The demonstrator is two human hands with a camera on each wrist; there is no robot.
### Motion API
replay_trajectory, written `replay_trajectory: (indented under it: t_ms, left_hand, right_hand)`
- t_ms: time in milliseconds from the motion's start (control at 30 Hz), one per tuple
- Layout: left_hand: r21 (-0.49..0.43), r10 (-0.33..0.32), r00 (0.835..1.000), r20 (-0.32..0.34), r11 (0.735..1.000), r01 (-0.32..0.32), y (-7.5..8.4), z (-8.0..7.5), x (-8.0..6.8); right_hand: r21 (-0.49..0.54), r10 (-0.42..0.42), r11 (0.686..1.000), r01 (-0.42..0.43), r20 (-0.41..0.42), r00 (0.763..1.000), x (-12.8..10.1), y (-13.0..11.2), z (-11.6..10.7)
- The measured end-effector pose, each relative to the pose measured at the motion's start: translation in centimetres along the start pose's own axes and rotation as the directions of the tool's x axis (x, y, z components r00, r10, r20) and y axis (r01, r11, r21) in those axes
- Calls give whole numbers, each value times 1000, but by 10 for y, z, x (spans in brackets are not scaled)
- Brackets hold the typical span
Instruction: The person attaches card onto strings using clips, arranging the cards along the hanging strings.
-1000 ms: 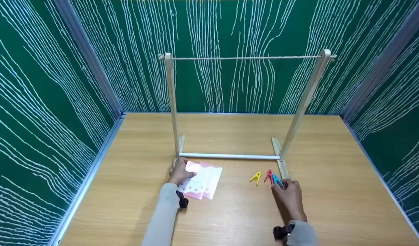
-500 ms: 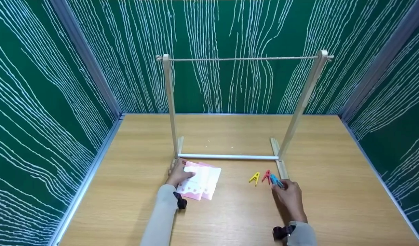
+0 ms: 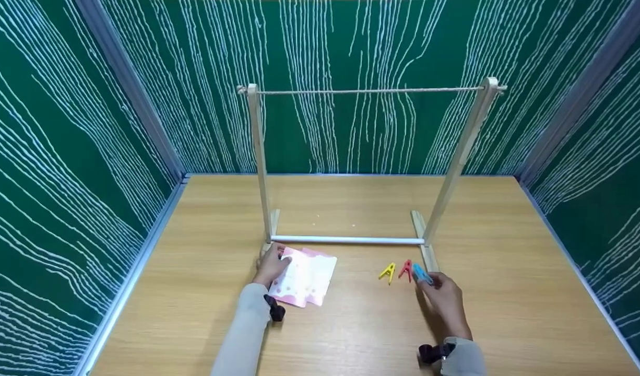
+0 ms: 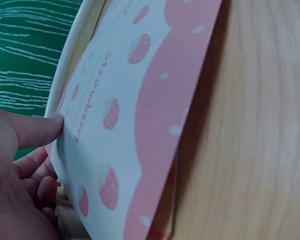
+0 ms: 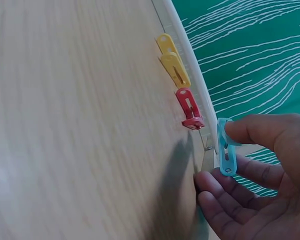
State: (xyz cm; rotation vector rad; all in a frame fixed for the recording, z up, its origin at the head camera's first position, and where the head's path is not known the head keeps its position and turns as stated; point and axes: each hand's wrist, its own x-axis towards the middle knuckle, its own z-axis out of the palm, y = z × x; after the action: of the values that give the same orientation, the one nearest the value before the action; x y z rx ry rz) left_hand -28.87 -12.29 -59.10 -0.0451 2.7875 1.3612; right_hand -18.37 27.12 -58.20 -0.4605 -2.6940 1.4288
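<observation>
My left hand (image 3: 272, 265) pinches the edge of a pink and white card (image 4: 121, 120) between thumb and fingers. Strawberries are printed on it, and that edge is raised. A second pink-edged card (image 3: 324, 274) lies partly under it, showing on the right. With my right hand (image 3: 445, 303) I pinch a light blue clothes peg (image 5: 227, 155) between thumb and fingers, close over the table. To the left of that hand a red clothes peg (image 3: 406, 270) and a yellow clothes peg (image 3: 387, 272) rest on the table.
Behind the cards and pegs stands a wooden frame (image 3: 458, 162) with a string (image 3: 372, 91) tied across its top and a white bar (image 3: 351, 240) low down. Green walls (image 3: 215, 115) with white lines enclose the wooden table (image 3: 351, 339) at the back and sides.
My right hand has lifted and turned the blue peg slightly, away from the red one. The left thumb has shifted back toward the card's edge.
</observation>
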Motion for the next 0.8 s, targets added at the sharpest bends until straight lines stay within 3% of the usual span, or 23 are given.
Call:
replay_trajectory:
  t_ms: [100, 233, 267, 300, 333, 433, 500, 533, 567, 667, 800]
  left_hand:
    - [-48, 30, 999, -13, 998, -31, -6, 0, 7]
    - [-199, 172, 985, -32, 964, -175, -64, 26, 49]
    - [-229, 184, 983, -21, 956, -184, -73, 30, 57]
    - [-264, 233, 972, -31, 936, -233, -85, 34, 65]
    - [-282, 203, 979, -17, 938, -200, -89, 38, 70]
    - [-274, 72, 997, 36, 960, -60, -51, 21, 50]
    - [-283, 16, 998, 65, 959, 3, -22, 6, 31]
    - [-266, -51, 995, 90, 961, 73, -4, -2, 21]
    - [-273, -62, 993, 100, 958, 87, 5, -6, 15]
    - [-295, -101, 986, 133, 946, 136, 20, -14, 6]
    - [-356, -136, 975, 176, 914, 192, 28, -16, 6]
  right_hand:
    - [18, 9, 1000, -9, 9, 1000, 0, -2, -1]
    - [53, 29, 998, -30, 18, 999, 0, -4, -3]
    - [64, 35, 997, -36, 21, 999, 0, -4, -4]
    - [76, 44, 996, -46, 29, 999, 0, -4, -5]
    - [94, 55, 994, -58, 37, 998, 0, -5, -6]
    - [136, 84, 987, -90, 48, 995, 1, -7, -10]
    - [159, 92, 982, -98, 43, 995, 2, -9, -11]
    - [164, 93, 982, -97, 36, 995, 2, -9, -12]
    - [167, 92, 981, -96, 30, 995, 3, -10, -13]
    - [177, 95, 980, -96, 17, 995, 3, -12, -14]
    - [218, 104, 971, -100, -6, 995, 4, -15, -16]
